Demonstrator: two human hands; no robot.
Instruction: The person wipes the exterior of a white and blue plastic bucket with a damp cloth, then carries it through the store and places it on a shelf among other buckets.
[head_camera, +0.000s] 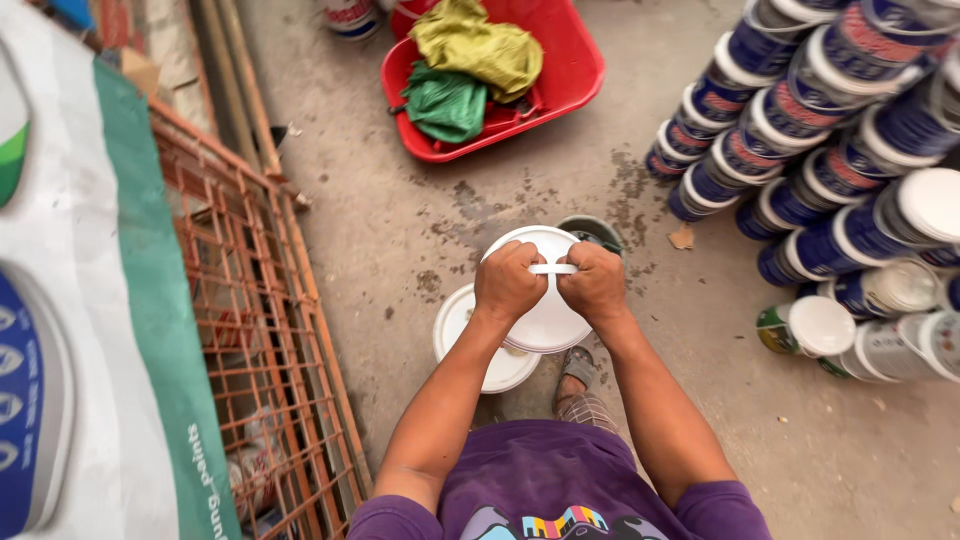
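Both my hands grip the white plastic handle (553, 268) of a white lidded bucket (545, 325) held in front of me above the concrete floor. My left hand (508, 281) is closed on the handle's left end. My right hand (595, 284) is closed on its right end. A second white bucket (462, 330) stands on the floor just below and left of the held one. My sandalled foot (577, 368) shows under the bucket.
Stacks of blue-and-white paint cans (830, 130) rise at the right, with loose cans (810, 326) on the floor. A red tub (570, 75) holding yellow and green cloth sits ahead. An orange metal grid rack (250, 320) and a large printed sack (90, 330) stand at the left.
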